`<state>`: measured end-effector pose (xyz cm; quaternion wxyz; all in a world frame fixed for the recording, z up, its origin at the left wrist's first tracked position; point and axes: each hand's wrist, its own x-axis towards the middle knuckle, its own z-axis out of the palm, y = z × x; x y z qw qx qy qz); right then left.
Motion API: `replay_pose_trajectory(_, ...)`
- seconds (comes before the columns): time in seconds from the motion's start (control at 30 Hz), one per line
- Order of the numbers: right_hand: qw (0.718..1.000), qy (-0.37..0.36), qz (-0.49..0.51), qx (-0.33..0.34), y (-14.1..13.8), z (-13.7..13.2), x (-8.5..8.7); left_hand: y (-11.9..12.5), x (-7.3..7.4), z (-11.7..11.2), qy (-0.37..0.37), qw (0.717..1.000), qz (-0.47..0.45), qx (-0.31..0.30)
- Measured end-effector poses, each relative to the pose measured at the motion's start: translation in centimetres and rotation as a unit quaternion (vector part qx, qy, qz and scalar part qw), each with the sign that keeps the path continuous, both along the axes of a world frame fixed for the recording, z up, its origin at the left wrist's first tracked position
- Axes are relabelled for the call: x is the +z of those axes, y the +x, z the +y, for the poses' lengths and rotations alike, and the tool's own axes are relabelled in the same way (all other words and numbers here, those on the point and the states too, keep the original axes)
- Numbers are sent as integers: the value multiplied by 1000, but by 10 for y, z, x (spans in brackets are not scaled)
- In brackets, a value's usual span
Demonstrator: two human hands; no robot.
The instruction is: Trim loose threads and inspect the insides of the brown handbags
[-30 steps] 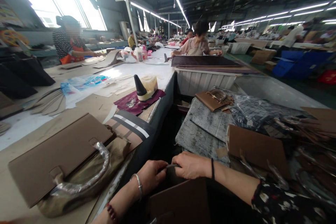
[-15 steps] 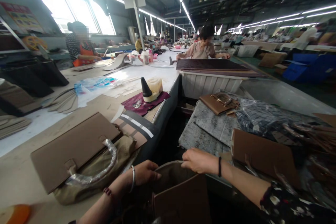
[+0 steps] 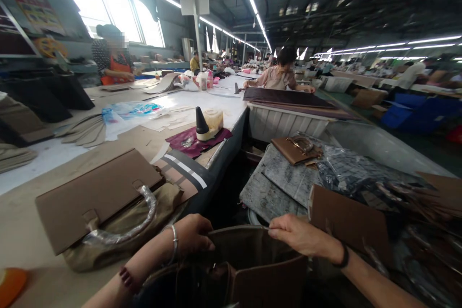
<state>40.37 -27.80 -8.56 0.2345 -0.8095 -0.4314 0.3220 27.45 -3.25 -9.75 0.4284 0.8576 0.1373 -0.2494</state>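
A brown handbag (image 3: 269, 281) is at the bottom centre, its mouth spread wide and its dark lining showing. My left hand (image 3: 193, 238) grips the left side of the upper rim, thumb toward the inside. At the rim's right corner, my right hand (image 3: 299, 235) pinches the edge between thumb and fingers. The bag's lower part runs out of view into shadow. To the left of my left arm, a taupe handbag (image 3: 103, 197) lies on the worktable, its handle (image 3: 126, 231) wrapped in clear plastic.
A bottle with a black cone (image 3: 202, 122) stands on maroon material (image 3: 180, 147) near the table edge. On the right, grey padded sheets (image 3: 274, 180) and another brown bag (image 3: 350, 219) lie by a large bin (image 3: 382, 137). One co-worker (image 3: 281, 74) handles dark sheets ahead; another (image 3: 111, 57) works far left.
Both hands have drawn farther apart; the right hand moved right, and the handbag's mouth is wider. The view has shifted slightly.
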Motion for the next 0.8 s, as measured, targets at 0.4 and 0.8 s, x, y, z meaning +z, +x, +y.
replay_pose_trajectory(0.4, 958, 110, 177, -195, -25, -71, -13, 107, 51, -59, 246, 946, -159, -138)
replay_pose_trajectory(0.8, 815, 301, 428, -250, -52, -52, -77, 180, 51, -105, 335, 899, -83, -271)
